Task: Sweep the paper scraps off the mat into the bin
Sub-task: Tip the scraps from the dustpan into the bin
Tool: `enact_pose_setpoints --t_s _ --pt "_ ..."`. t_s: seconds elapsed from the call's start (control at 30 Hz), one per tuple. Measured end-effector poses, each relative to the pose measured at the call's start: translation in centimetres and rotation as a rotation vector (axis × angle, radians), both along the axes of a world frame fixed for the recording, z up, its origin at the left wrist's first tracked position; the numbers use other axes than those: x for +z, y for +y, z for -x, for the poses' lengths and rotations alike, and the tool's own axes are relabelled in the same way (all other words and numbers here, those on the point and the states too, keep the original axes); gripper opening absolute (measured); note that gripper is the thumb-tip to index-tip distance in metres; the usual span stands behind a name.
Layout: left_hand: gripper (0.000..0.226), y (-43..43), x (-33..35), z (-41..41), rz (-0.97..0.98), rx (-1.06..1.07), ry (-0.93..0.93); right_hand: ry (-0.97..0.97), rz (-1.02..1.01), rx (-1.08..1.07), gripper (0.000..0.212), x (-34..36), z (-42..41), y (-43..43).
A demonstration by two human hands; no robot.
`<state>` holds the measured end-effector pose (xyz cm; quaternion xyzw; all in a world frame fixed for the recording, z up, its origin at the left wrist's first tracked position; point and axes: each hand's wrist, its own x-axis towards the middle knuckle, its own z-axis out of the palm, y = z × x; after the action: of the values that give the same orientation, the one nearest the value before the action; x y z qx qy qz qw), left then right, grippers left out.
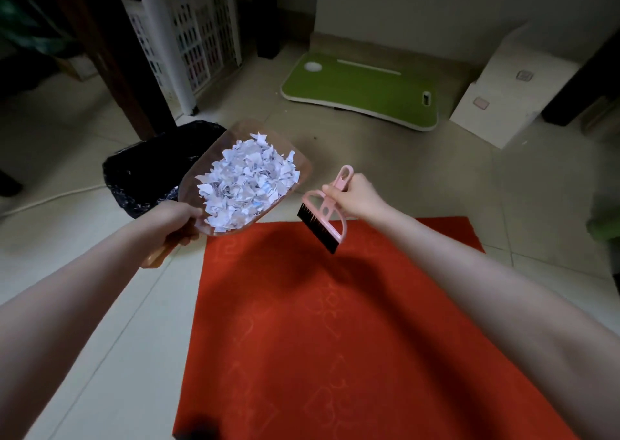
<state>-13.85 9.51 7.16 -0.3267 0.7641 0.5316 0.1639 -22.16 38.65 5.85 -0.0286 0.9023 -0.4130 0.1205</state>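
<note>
My left hand [179, 216] clamps the dustpan [248, 177] level so the paper scraps [246, 184] stay heaped, beside the bin [147, 171]. My right hand [355, 194] grips the brush [323, 219] clear above the seemingly bare mat [335, 339].

I can read nothing with certainty. The red mat [335, 322] carries faint embossed characters, something like "12" near its far left corner, but they stay too dim to make out.

Left hand [179, 216] grips a clear dustpan [201, 184] heaped with paper scraps [246, 184], beside the black-lined bin [144, 167]; right hand [357, 196] holds a pink brush [323, 218] above the red mat [335, 332].
</note>
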Motion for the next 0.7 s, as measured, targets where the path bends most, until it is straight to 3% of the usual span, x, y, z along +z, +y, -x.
enact_pose_setpoints --t_s 0.3,0.7 --pt "0.023 -6.0 4.7 -0.4 0.092 0.224 0.095 0.09 0.132 0.004 0.018 3.3 0.6 -6.5" --pt "0.025 -13.5 6.1 1.4 0.348 0.208 0.065 0.161 0.298 -0.113 0.024 5.3 1.8 -12.5"
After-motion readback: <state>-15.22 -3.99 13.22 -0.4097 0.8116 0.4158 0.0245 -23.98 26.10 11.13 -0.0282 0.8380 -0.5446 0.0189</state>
